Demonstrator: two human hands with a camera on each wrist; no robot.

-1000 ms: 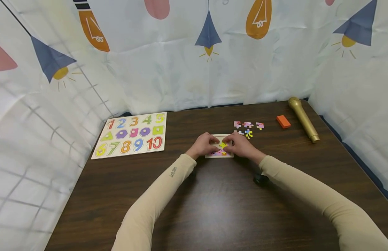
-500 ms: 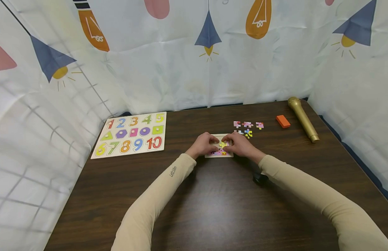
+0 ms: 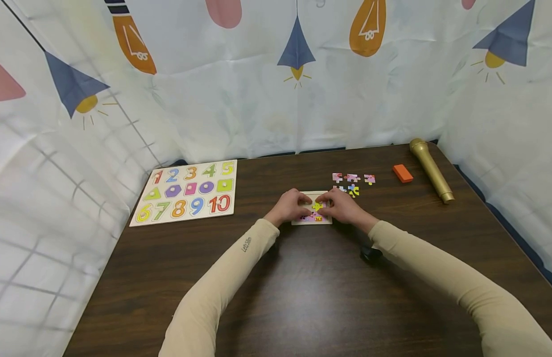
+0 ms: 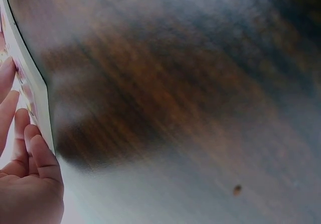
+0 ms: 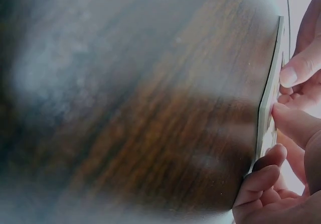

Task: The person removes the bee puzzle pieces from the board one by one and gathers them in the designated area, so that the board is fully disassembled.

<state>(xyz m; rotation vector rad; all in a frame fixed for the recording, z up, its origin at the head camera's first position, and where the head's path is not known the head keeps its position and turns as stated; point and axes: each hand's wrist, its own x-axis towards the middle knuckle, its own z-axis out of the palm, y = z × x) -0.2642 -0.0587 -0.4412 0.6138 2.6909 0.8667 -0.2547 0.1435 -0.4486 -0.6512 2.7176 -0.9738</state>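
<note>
A small jigsaw puzzle board [image 3: 312, 222] with a pale frame lies on the table between the two hands. Pink and yellow pieces fill its near part. My left hand [image 3: 288, 207] holds the board at its left side, thumb and index finger curved over it. With thumb and index finger, my right hand [image 3: 345, 207] pinches a yellow puzzle piece [image 3: 317, 206] over the board's middle. From the right wrist, the thumbs show close together on the board's face, and the right hand's other fingers [image 5: 263, 179] curl beside its edge. Both hands cover parts of the puzzle.
Several loose jigsaw pieces [image 3: 369, 179] lie just beyond the right hand. Farther right are an orange block [image 3: 403, 173] and a gold microphone [image 3: 432, 169]. A number-and-shape board [image 3: 182, 193] lies at the back left. A printed curtain [image 3: 258, 109] surrounds the table's far side.
</note>
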